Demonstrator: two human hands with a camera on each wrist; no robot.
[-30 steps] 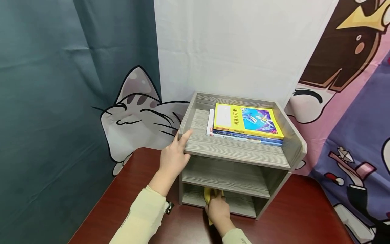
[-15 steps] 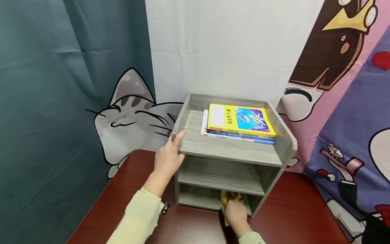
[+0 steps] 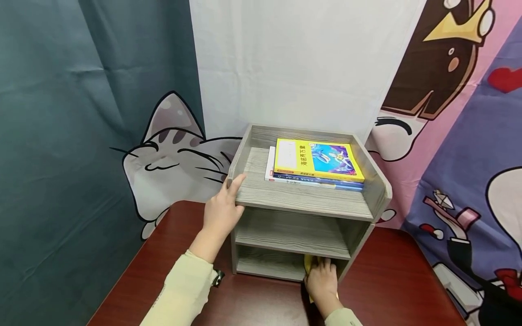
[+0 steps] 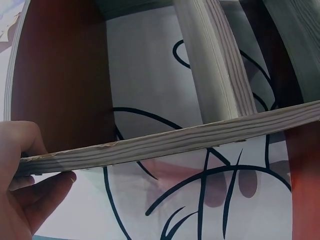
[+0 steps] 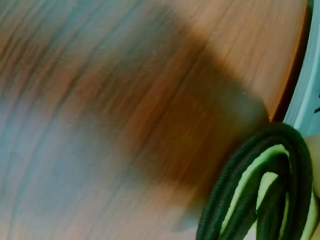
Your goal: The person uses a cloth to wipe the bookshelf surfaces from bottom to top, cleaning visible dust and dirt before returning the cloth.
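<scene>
Tabletop [image 5: 125, 100] behind cloth folds [image 5: 250, 195]: right wrist only.

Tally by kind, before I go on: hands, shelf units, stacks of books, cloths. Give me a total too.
Hands: 2 (left hand, right hand)
Shelf units: 1 (grey shelf unit)
Stacks of books: 1 (book stack, yellow book on top)
Cloths: 1 (yellow cloth)
Total: 5
</scene>
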